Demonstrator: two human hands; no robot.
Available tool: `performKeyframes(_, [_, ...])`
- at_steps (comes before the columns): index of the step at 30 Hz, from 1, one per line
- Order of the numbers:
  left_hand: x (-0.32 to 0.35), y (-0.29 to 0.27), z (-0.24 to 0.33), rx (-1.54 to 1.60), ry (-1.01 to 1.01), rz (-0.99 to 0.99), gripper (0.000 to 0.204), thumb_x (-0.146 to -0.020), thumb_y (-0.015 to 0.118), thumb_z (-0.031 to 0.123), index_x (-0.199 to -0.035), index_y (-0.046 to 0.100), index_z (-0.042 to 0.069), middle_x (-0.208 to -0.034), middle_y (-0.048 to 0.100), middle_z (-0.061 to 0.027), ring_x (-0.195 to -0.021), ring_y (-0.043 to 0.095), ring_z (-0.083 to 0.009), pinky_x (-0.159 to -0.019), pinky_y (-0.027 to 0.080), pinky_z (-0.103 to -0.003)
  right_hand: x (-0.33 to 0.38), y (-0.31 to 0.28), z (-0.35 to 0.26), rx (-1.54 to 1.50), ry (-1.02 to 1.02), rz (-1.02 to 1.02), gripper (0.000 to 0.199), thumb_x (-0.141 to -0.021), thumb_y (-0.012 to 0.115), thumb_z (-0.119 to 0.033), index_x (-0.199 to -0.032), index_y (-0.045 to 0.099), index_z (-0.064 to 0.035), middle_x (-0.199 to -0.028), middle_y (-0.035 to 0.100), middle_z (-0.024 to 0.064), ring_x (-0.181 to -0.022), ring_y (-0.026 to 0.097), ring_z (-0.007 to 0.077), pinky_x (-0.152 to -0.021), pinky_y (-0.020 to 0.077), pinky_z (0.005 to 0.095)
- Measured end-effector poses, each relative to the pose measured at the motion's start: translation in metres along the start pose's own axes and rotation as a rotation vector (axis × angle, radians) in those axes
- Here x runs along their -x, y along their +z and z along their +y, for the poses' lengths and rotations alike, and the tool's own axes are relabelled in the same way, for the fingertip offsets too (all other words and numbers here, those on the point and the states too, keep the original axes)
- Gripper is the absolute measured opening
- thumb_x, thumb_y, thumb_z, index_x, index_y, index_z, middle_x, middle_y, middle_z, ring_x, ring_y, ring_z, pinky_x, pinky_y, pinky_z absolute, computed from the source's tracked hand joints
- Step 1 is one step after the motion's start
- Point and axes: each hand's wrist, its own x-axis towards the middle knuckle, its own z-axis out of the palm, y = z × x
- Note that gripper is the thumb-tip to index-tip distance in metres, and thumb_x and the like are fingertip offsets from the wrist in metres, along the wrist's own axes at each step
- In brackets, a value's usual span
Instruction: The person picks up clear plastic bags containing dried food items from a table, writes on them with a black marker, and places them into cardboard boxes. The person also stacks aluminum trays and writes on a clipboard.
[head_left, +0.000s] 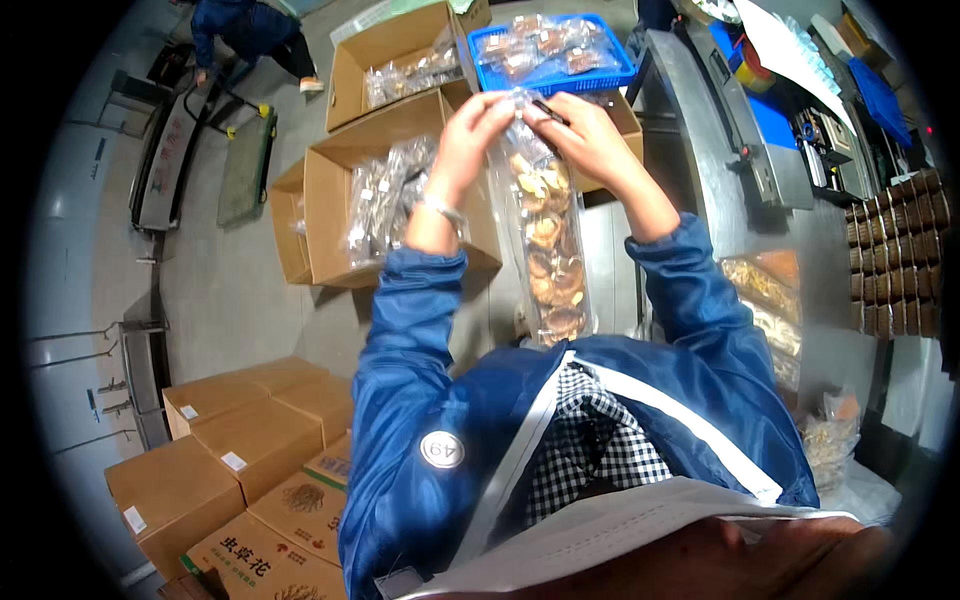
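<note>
A long clear plastic bag of dried mushrooms (545, 240) hangs upright in front of my body, its top gathered high up between both hands. My left hand (467, 143) pinches the left side of the bag's mouth, fingers closed. On the other side my right hand (592, 140) is closed on the bag's top edge. A thin black pen-like thing (552, 113) sticks out by the right thumb; its kind is hard to make out. Brown, pale-centred mushroom pieces fill the bag down toward my jacket.
Open cartons (328, 215) of clear packets stand ahead and left, beside a blue basket (612, 80) of packed bags. Closed cartons (215, 440) are stacked at lower left. A person (240, 28) is near a flat trolley (246, 168). Metal equipment (690, 130) and filled bags (765, 315) line the right.
</note>
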Motion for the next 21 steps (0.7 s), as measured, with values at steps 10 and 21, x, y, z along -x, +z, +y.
performKeyframes(10, [-0.023,-0.053,0.014,-0.231,0.036,-0.295,0.038,-0.097,0.063,0.038,-0.12,0.066,0.007,-0.111,0.065,0.0005,-0.102,0.057,-0.0094,-0.09,0.046,-0.027,-0.003,0.056,-0.015,-0.199,0.127,0.155,0.037,-0.096,0.063,-0.04,-0.108,0.068,-0.006,-0.083,0.069,0.0112,-0.074,0.064,0.021,-0.069,0.051,0.035])
performKeyframes(21, [-0.035,-0.067,-0.014,-0.017,-0.162,-0.028,0.022,-0.093,0.064,0.02,-0.104,0.069,0.002,-0.096,0.069,-0.0049,-0.088,0.064,-0.014,-0.079,0.05,-0.028,0.076,0.027,0.003,0.036,-0.067,0.174,0.045,-0.095,0.062,-0.039,-0.126,0.062,-0.0061,-0.114,0.065,0.0144,-0.106,0.064,0.0296,-0.091,0.0497,0.0356])
